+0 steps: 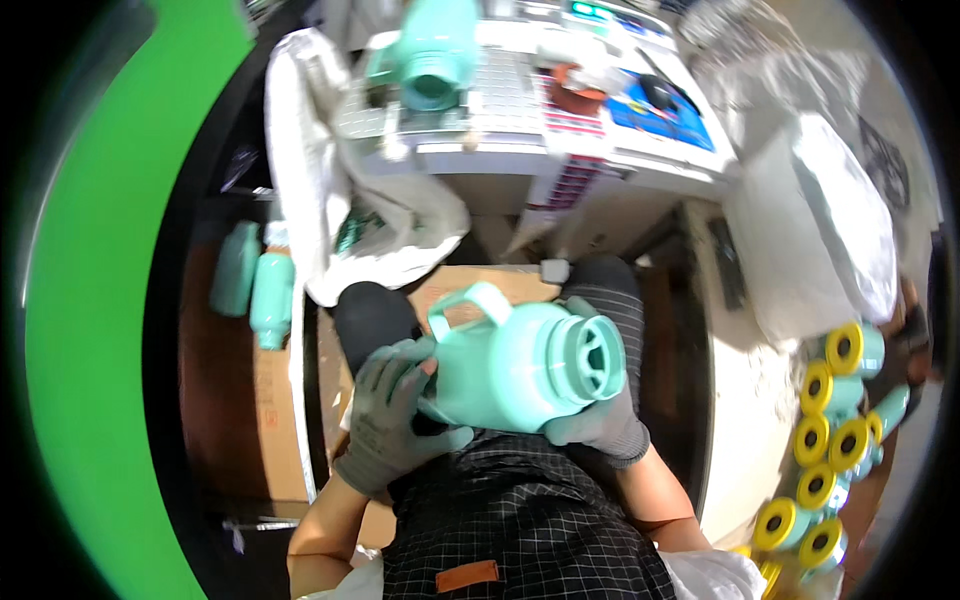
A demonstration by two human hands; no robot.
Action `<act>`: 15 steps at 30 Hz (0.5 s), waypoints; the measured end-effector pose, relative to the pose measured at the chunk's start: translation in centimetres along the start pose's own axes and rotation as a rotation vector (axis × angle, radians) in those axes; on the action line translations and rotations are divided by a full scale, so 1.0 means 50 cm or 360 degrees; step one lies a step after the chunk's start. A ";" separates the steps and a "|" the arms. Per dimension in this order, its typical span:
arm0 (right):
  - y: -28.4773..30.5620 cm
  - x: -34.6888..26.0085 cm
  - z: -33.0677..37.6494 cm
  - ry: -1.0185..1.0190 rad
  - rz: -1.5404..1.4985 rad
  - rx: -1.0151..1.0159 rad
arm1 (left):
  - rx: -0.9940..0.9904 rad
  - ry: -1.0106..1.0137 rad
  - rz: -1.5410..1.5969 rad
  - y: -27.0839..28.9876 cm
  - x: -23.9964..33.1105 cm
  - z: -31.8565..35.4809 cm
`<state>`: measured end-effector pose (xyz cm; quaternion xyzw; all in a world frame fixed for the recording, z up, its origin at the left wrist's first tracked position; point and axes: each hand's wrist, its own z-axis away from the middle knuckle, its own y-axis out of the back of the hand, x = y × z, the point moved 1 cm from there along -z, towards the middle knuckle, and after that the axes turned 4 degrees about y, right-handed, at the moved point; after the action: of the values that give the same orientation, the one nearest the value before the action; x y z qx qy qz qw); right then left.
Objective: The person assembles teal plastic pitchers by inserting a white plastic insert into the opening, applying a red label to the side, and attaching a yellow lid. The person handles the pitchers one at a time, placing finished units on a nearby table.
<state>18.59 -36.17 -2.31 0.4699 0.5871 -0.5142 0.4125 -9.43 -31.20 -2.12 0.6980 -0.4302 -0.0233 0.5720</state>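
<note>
A mint-green plastic jug [505, 365] with a loop handle lies on its side above my lap. Its wide, ribbed mouth points to the right and the handle faces away from me. Around its base end on the left is my left hand [390, 415], in a grey glove, thumb and fingers gripping the plastic. My right hand [605, 425], gloved too, supports the neck from below; part of its fingers is hidden behind the jug.
Ahead, a similar green jug [437, 60] lies on a white workbench [490, 150] beside a brown tape roll [577, 92]. A white sack [300, 150] hangs at left, near two green bottles [272, 295]. At right stand a big white bag [800, 230] and several yellow-ringed green containers [815, 440].
</note>
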 end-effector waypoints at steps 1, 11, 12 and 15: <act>0.014 -0.005 0.036 -0.0010 0.0164 0.0050 | -0.0043 -0.0088 0.0110 -0.013 0.010 -0.023; 0.139 -0.090 0.216 0.0233 0.0852 0.0108 | -0.0542 -0.0583 0.0463 -0.152 0.218 -0.154; 0.151 -0.106 0.214 0.0373 0.0906 -0.0017 | -0.0623 -0.0577 0.0476 -0.154 0.226 -0.168; 0.093 -0.139 0.183 0.0130 0.1688 -0.0319 | -0.0746 -0.0684 0.0030 -0.177 0.250 -0.173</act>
<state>24.66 -46.00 2.20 0.6798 0.3310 -0.1583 0.6351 8.05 -32.53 -0.62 0.5222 -0.5306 -0.2634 0.6135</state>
